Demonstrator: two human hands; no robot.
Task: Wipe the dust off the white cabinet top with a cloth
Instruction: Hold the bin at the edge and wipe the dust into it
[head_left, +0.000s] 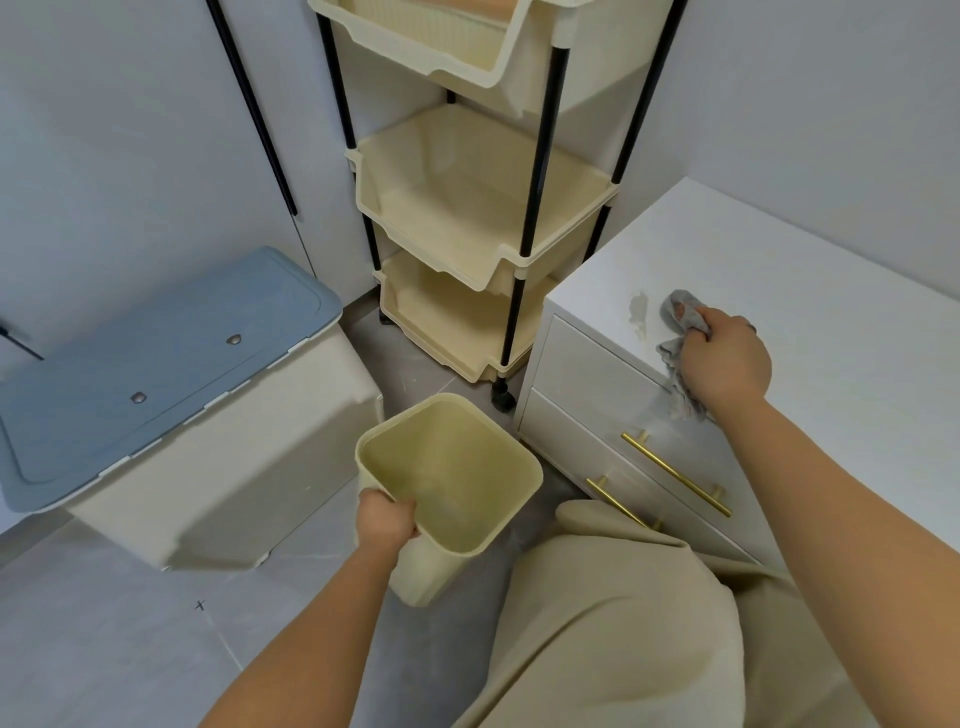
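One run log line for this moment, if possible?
right hand: grips cloth on cabinet top | left hand: holds bin | dust: beside cloth

The cloth (681, 332) lies on the cabinet (779, 291), right of the bin (457, 499).

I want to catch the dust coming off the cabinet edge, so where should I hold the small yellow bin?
Grip the bin by its near rim, coming from your side, as the left hand does: the thin wall suits a pinch, and the mouth is left free toward the dusty edge of the cabinet top.
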